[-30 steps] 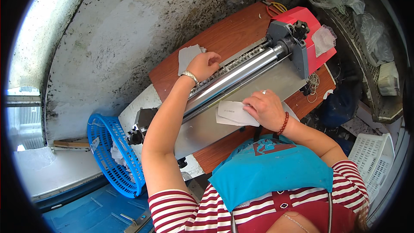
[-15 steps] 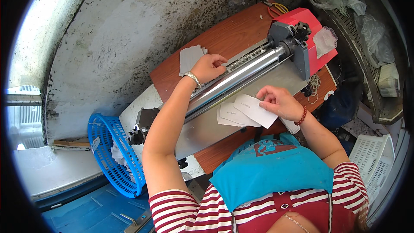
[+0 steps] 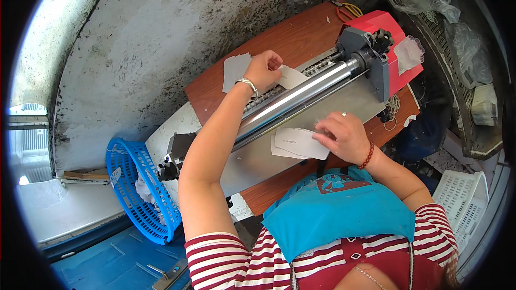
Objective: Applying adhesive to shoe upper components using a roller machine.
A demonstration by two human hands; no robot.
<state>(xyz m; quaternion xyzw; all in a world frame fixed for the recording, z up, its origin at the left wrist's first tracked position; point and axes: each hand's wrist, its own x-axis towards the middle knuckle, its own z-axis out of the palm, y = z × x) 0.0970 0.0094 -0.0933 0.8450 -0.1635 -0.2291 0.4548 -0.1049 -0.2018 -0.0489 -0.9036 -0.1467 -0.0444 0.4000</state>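
My left hand [image 3: 264, 70] is behind the long metal roller [image 3: 301, 99], its fingers closed on one end of a white paper-like piece [image 3: 292, 77] that lies against the roller's far side. To its left, a stack of similar white pieces [image 3: 235, 71] rests on the brown wooden table. On the near side, my right hand [image 3: 346, 135] has its thumb and fingers curled at the right edge of overlapping white cut pieces [image 3: 296, 140] bearing small print. These lie on the machine's metal plate [image 3: 252, 162]. The palm side of the right hand is hidden.
The roller machine has a red end housing [image 3: 384, 53] at right and a dark end block [image 3: 177, 150] at left. A blue basket [image 3: 115, 174] holding white scraps leans at left. At right are a white basket [image 3: 462, 198] and plastic bags [image 3: 467, 53]. A stained wall rises behind.
The top white piece has left the near side, and a piece now shows in my left hand behind the roller. My right hand has shifted slightly down, to the remaining pieces.
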